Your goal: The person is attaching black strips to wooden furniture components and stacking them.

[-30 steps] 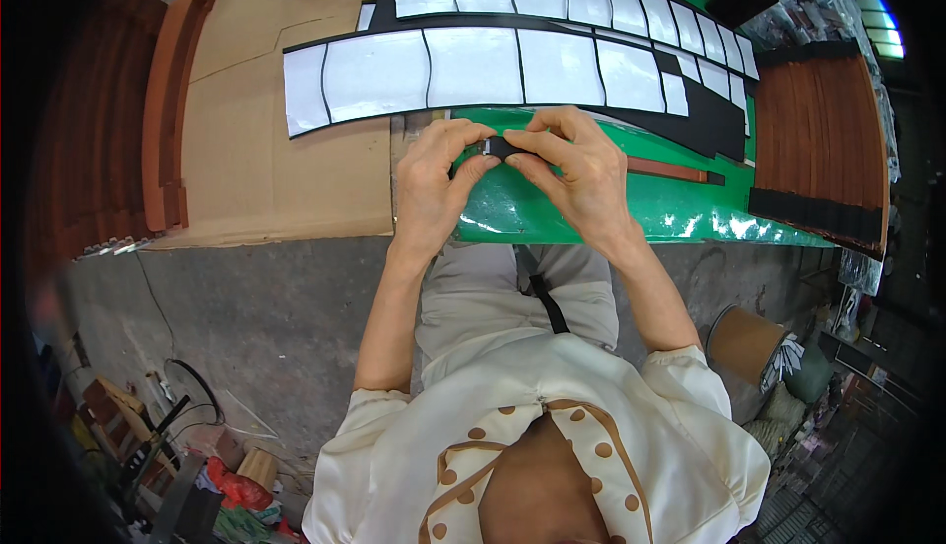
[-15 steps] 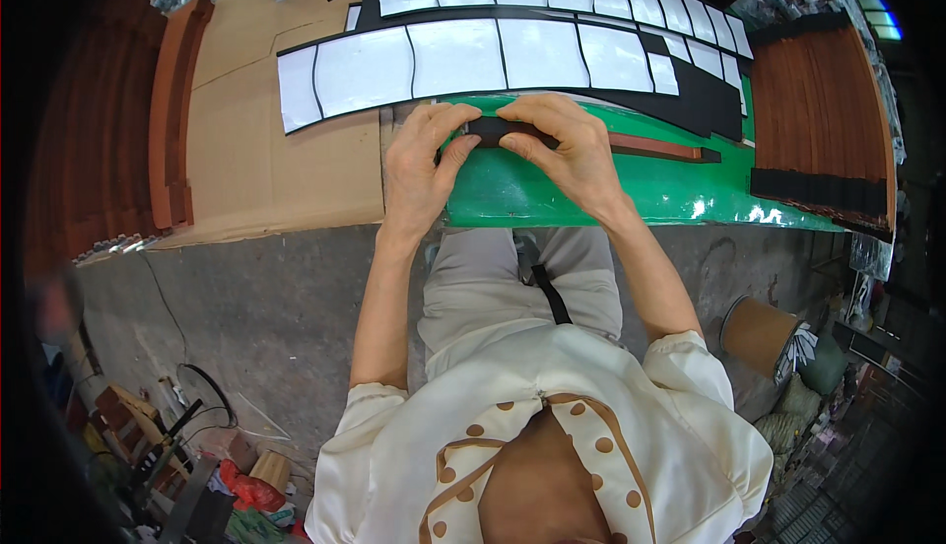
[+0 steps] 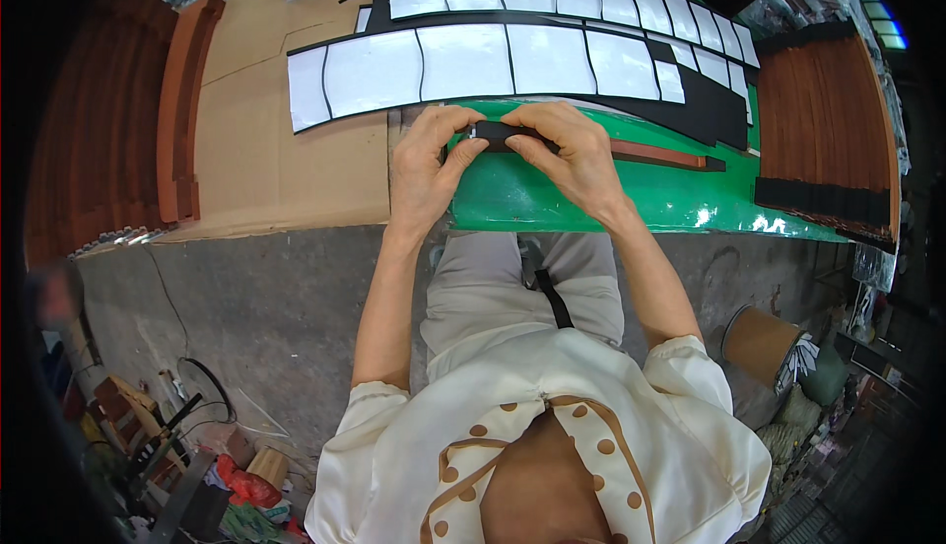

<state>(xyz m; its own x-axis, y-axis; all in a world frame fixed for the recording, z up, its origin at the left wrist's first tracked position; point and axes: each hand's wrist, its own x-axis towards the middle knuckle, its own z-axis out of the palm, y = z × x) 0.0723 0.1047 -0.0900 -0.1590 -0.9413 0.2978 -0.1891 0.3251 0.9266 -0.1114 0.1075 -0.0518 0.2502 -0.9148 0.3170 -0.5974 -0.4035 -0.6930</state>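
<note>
Over the green table top, a reddish-brown wooden strip (image 3: 658,153) runs left to right, with a black tip at its far right. Its left end is covered in a black wrapping (image 3: 499,134), which shows between my two hands. My left hand (image 3: 426,165) is closed on the left end, thumb below and fingers above; a small pale edge shows by its fingertips. My right hand (image 3: 572,155) pinches the wrapped part just to the right, thumb in front. The palms hide part of the strip.
Black sheets with white-backed pieces (image 3: 463,61) lie just beyond my hands. Stacked brown wooden strips (image 3: 823,120) stand at the right, more wooden strips (image 3: 182,110) at the left. Cardboard (image 3: 296,174) covers the table's left side. A brown drum (image 3: 759,335) stands on the floor.
The whole view has shifted slightly. Both hands keep nearly the same hold on the strip's black end, and a pale edge by the left fingertips shows more clearly.
</note>
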